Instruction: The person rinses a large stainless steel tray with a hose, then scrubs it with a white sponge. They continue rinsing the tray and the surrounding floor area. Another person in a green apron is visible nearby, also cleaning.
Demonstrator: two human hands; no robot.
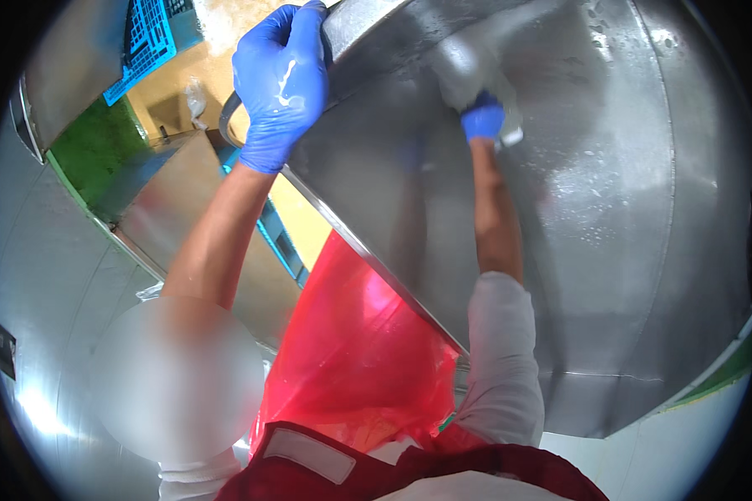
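A large stainless steel vessel (576, 250) with a bare metal wall fills the right half of the view, and wet drops show on its inside. My left hand (282, 87), in a blue glove with a white smear on its back, is closed on the metal rim (370, 257) at the upper left. Inside the vessel is my right hand (484, 119), also blue-gloved, against a blurred, pale translucent item (464, 69); its fingers are partly hidden and its hold is unclear. A red plastic sheet or apron (363, 332) hangs before my body, below the rim.
Blue plastic crates or grids (147, 44) stand at the upper left by a green surface (100, 153). A clear plastic scrap (195, 100) lies on the yellow floor (163, 75). A curved metal surface (31, 250) runs down the left side.
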